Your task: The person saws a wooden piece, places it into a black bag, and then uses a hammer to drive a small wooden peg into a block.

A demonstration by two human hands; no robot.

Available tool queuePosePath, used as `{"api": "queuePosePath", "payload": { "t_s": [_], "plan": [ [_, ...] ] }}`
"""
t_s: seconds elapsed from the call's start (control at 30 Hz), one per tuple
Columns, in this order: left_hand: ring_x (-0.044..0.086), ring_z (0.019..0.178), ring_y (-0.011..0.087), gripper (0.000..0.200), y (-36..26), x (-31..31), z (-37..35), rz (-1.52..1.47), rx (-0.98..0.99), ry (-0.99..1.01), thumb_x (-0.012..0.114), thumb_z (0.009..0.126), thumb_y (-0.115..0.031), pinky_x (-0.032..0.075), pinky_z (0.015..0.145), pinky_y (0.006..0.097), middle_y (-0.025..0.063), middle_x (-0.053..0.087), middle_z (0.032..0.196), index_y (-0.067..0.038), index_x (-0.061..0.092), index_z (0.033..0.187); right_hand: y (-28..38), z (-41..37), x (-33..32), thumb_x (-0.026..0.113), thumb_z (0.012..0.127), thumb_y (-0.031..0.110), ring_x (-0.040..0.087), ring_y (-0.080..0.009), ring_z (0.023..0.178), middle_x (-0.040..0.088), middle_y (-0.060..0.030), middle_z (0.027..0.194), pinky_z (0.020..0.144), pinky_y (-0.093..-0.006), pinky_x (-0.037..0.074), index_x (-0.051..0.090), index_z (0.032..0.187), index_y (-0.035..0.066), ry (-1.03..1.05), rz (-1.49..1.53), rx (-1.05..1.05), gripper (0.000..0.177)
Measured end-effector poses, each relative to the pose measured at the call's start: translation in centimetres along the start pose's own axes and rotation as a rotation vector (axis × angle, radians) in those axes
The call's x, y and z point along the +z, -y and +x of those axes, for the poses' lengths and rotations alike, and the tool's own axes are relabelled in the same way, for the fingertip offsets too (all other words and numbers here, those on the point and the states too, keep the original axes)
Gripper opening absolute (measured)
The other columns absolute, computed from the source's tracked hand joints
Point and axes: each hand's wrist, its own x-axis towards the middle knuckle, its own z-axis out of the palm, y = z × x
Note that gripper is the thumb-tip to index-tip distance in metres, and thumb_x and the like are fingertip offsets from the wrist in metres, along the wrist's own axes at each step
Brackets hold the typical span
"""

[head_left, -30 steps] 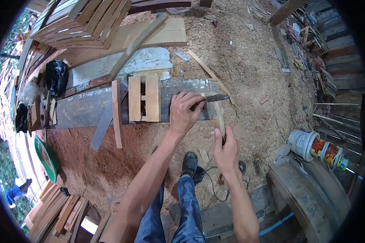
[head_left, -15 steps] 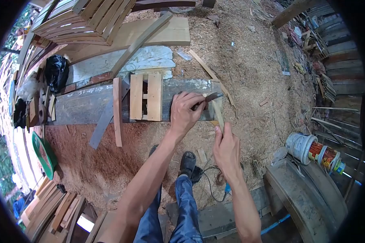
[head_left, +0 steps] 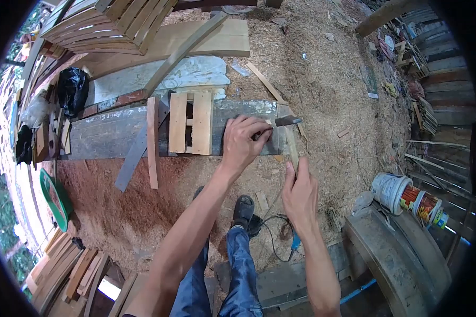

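Note:
My right hand (head_left: 300, 190) is wrapped round the wooden handle of a hammer (head_left: 292, 142), whose dark metal head lies level just past the fingers of my other hand. My left hand (head_left: 243, 137) is closed over the worn plank bench (head_left: 111, 132), its fingers curled round something mostly hidden; only a small pale tip shows at the fingertips. Left of that hand, a small slatted wooden piece (head_left: 201, 124) with two pale boards and a gap between them rests on the bench. Farther left are a narrow reddish wood strip (head_left: 153, 142) and the grey blade of a handsaw (head_left: 132, 161).
A slatted wooden crate (head_left: 100, 31) and wide boards (head_left: 222, 39) lie beyond the bench. Stacked offcuts (head_left: 82, 274) are at lower left, near a green basin (head_left: 54, 201). Buckets (head_left: 394, 193) stand at right. A corded tool (head_left: 295, 242) lies by my feet on the shavings.
The hammer head has moved right, away from my left fingers, and my right hand has shifted slightly right with it. My left hand stays almost in place.

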Motion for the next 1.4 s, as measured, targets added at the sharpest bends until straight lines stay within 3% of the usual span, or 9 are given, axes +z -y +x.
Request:
{"api": "queuePosePath", "payload": {
  "t_s": [0.1, 0.67, 0.87, 0.93, 1.03, 1.2, 1.27, 1.33, 1.4],
  "plan": [
    [0.060, 0.084, 0.0204, 0.013, 0.1, 0.0, 0.2, 0.033, 0.009, 0.014, 0.074, 0.070, -0.012, 0.040, 0.074, 0.0334, 0.0006, 0.069, 0.087, -0.009, 0.070, 0.082, 0.0, 0.2, 0.1, 0.047, 0.096, 0.019, 0.057, -0.0493, 0.066, 0.057, -0.0295, 0.067, 0.053, -0.0543, 0.040, 0.044, 0.102, 0.000, 0.072, -0.111, 0.010, 0.020],
    [0.061, 0.088, 0.0209, 0.012, 0.4, 0.1, -0.1, -0.003, -0.012, -0.010, 0.074, 0.071, -0.011, 0.040, 0.077, 0.0331, 0.0024, 0.069, 0.089, -0.008, 0.070, 0.082, -0.1, 0.1, 0.3, 0.046, 0.096, 0.017, 0.057, -0.0491, 0.064, 0.056, -0.0280, 0.063, 0.051, -0.0541, 0.039, 0.044, 0.099, 0.001, 0.023, -0.072, -0.009, 0.017],
    [0.059, 0.092, 0.0210, 0.017, 0.0, -0.9, 0.3, 0.002, 0.060, 0.053, 0.071, 0.073, -0.009, 0.041, 0.078, 0.0342, 0.0016, 0.068, 0.098, -0.008, 0.068, 0.090, 0.1, -0.4, -0.4, 0.046, 0.096, 0.019, 0.058, -0.0486, 0.066, 0.057, -0.0281, 0.065, 0.053, -0.0536, 0.037, 0.044, 0.099, 0.001, -0.014, 0.100, 0.098, 0.018],
    [0.058, 0.091, 0.0222, 0.021, 0.2, -1.3, 0.4, -0.003, 0.071, 0.165, 0.070, 0.074, -0.007, 0.042, 0.080, 0.0352, 0.0024, 0.067, 0.100, -0.008, 0.066, 0.095, -0.4, -0.8, -0.1, 0.046, 0.096, 0.020, 0.057, -0.0487, 0.066, 0.057, -0.0280, 0.065, 0.053, -0.0535, 0.037, 0.044, 0.099, 0.001, -0.013, 0.106, 0.106, 0.019],
    [0.057, 0.089, 0.0237, 0.023, 1.0, -1.2, 1.0, -0.011, 0.114, 0.254, 0.070, 0.074, -0.006, 0.042, 0.081, 0.0353, 0.0031, 0.066, 0.098, -0.007, 0.065, 0.096, -0.9, -1.6, 0.4, 0.046, 0.097, 0.020, 0.057, -0.0488, 0.066, 0.056, -0.0277, 0.065, 0.054, -0.0535, 0.037, 0.045, 0.098, 0.001, -0.036, 0.102, 0.095, 0.020],
    [0.057, 0.089, 0.0236, 0.026, 0.4, -1.2, 0.8, -0.029, 0.042, 0.202, 0.071, 0.074, -0.007, 0.043, 0.082, 0.0352, 0.0035, 0.065, 0.093, -0.008, 0.066, 0.100, -0.7, -1.9, 0.2, 0.046, 0.097, 0.020, 0.057, -0.0488, 0.068, 0.057, -0.0277, 0.067, 0.055, -0.0533, 0.038, 0.047, 0.097, 0.001, 0.022, 0.103, 0.243, 0.020],
    [0.057, 0.088, 0.0236, 0.027, 0.4, -1.1, 0.7, -0.061, 0.008, 0.182, 0.071, 0.074, -0.007, 0.043, 0.082, 0.0354, 0.0035, 0.064, 0.092, -0.009, 0.067, 0.100, -0.6, -2.0, 0.2, 0.047, 0.096, 0.021, 0.057, -0.0487, 0.068, 0.057, -0.0275, 0.067, 0.055, -0.0533, 0.038, 0.047, 0.096, 0.001, 0.009, 0.121, 0.209, 0.020],
    [0.057, 0.088, 0.0236, 0.026, 0.7, -1.0, 0.7, 0.035, 0.156, 0.169, 0.072, 0.074, -0.009, 0.043, 0.081, 0.0358, 0.0036, 0.064, 0.091, -0.010, 0.069, 0.099, -0.7, -1.9, 0.0, 0.047, 0.096, 0.021, 0.057, -0.0487, 0.068, 0.057, -0.0273, 0.067, 0.055, -0.0533, 0.038, 0.047, 0.096, 0.001, -0.010, 0.132, 0.175, 0.020],
    [0.056, 0.087, 0.0236, 0.024, 0.7, -0.8, 0.7, 0.028, 0.139, 0.166, 0.072, 0.073, -0.010, 0.043, 0.080, 0.0360, 0.0036, 0.064, 0.090, -0.010, 0.070, 0.097, -0.7, -1.9, 0.1, 0.047, 0.096, 0.021, 0.057, -0.0482, 0.067, 0.057, -0.0269, 0.066, 0.055, -0.0531, 0.038, 0.047, 0.097, 0.001, 0.002, 0.102, 0.121, 0.019]
  ]
}}
